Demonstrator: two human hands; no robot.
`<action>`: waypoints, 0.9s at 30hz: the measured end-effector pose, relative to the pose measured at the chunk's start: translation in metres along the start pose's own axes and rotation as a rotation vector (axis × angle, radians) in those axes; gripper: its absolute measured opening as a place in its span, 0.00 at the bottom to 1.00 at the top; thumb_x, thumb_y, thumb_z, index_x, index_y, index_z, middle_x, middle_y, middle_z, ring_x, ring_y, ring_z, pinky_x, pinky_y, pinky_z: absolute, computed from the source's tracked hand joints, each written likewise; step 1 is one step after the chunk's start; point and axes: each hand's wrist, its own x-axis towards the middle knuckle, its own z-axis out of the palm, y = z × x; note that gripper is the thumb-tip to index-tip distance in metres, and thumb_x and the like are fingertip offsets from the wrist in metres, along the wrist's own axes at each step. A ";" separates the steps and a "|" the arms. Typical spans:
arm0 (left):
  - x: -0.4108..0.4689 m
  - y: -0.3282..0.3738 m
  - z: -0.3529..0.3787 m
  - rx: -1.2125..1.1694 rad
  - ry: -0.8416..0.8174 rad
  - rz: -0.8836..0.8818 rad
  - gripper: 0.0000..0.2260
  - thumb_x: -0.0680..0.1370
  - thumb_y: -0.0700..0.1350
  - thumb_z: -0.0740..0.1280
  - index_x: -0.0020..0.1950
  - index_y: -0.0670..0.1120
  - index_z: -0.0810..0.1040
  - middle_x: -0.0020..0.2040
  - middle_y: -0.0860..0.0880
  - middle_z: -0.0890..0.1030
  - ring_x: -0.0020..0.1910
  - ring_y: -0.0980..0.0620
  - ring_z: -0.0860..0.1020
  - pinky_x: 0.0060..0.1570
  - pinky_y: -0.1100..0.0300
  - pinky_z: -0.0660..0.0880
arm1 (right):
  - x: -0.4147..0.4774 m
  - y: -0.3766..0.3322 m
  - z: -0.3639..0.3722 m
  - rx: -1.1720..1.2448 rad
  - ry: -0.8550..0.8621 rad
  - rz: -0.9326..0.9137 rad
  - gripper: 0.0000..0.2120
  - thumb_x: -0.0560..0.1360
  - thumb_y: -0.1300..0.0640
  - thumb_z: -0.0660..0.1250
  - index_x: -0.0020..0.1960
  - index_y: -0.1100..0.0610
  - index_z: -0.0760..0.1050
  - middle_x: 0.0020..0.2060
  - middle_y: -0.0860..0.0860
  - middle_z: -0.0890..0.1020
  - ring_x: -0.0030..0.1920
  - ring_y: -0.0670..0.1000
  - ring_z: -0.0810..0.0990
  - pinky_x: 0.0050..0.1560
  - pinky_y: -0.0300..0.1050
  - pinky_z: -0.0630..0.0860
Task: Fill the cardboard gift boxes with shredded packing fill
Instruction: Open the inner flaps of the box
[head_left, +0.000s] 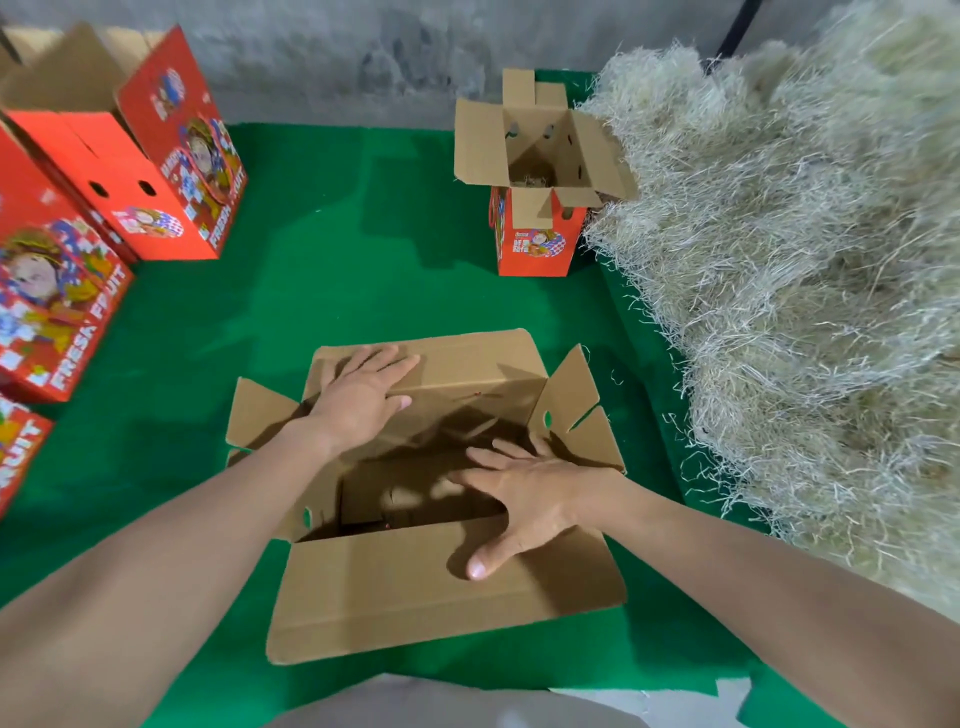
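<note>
Green felt (363, 270) carries an open cardboard box (441, 587); left hand (358, 397) and right hand (524, 499) rest on its flaps, fingers (397, 365) straight, holding nothing. Shredded fill (805, 286) heaps right of them, red boxes (171, 171) left.

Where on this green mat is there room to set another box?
The widest bare patch of green felt mat lies between the red printed fruit boxes at left, the small open-flapped red box at back and the open brown cardboard box. A smaller patch sits left of that box. The right edge is crowded by the pale shredded fill pile.
</note>
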 end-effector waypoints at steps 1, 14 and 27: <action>0.001 -0.001 0.001 -0.024 0.008 0.032 0.23 0.80 0.52 0.58 0.74 0.61 0.56 0.76 0.56 0.54 0.75 0.51 0.48 0.71 0.43 0.43 | -0.004 0.000 -0.006 -0.034 0.055 0.004 0.51 0.59 0.21 0.58 0.75 0.40 0.44 0.76 0.46 0.41 0.74 0.54 0.35 0.67 0.61 0.30; 0.019 0.053 -0.034 0.019 0.183 0.197 0.21 0.77 0.51 0.64 0.69 0.49 0.71 0.71 0.47 0.67 0.71 0.45 0.64 0.71 0.49 0.54 | -0.033 0.049 -0.034 0.021 0.584 0.344 0.28 0.77 0.44 0.58 0.74 0.53 0.58 0.75 0.58 0.52 0.74 0.61 0.48 0.72 0.61 0.46; 0.052 0.189 -0.061 -0.334 0.305 0.394 0.07 0.73 0.35 0.70 0.47 0.44 0.83 0.43 0.56 0.79 0.44 0.55 0.77 0.48 0.71 0.66 | -0.218 0.290 -0.099 0.340 0.909 1.154 0.52 0.62 0.48 0.77 0.75 0.45 0.48 0.75 0.60 0.41 0.72 0.69 0.39 0.63 0.75 0.43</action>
